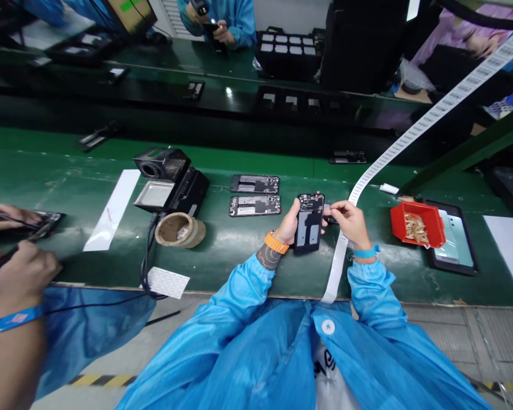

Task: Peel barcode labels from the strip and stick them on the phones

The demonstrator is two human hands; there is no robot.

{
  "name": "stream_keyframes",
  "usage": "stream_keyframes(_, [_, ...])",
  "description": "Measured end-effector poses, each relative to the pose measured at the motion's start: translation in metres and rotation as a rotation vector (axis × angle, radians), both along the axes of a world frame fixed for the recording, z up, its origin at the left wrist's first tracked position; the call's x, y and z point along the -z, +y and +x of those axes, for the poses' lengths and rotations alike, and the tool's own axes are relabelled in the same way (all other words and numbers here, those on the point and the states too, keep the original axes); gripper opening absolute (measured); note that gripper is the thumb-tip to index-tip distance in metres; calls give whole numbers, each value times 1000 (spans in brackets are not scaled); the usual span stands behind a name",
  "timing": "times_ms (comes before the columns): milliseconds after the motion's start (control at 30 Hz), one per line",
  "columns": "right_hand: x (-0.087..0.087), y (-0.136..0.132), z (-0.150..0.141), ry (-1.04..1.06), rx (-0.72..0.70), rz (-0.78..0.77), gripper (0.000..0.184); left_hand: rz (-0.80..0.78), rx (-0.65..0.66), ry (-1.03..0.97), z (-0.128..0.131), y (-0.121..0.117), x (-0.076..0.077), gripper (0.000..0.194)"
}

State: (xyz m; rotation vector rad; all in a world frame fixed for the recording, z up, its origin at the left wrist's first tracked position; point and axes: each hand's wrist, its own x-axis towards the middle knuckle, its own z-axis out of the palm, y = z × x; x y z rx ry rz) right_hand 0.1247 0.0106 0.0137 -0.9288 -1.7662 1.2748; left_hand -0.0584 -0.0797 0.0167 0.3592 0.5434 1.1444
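My left hand (289,224) is closed round an opened phone (309,225), held upright above the green bench with its circuit board at the top end. Beside the phone's right edge, my right hand (351,224) pinches a small pale piece (327,209), too small to make out. Behind my right fingers, a dark part is mostly hidden. A long strip of barcode labels (382,159) runs down past my right hand to the bench edge. Left of the held phone lie two more opened phones, an upper one (255,183) and a lower one (255,205).
A soldering station holder (171,179) and a round tub (180,230) stand left. Right are a red bin (418,224) of small tan pieces and a dark tray (457,236). A co-worker's hands (23,267) work at far left; another person's hands (222,33) show across the line.
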Motion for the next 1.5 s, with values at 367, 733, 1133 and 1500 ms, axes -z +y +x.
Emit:
stream_keyframes(367, [-7,-1,3,-209,34,203,15,-101,5,81,-1,3,-2,102])
stream_keyframes(733, [3,-44,-41,-19,42,69,20,-143,-326,-179,10,10,-2,89])
stream_keyframes(1133, [8,-51,-47,33,-14,-1,20,-161,-442,-148,20,10,2,61])
stream_keyframes(1500, [5,-37,-31,300,298,-115,32,-46,-287,-261,10,2,-17,93])
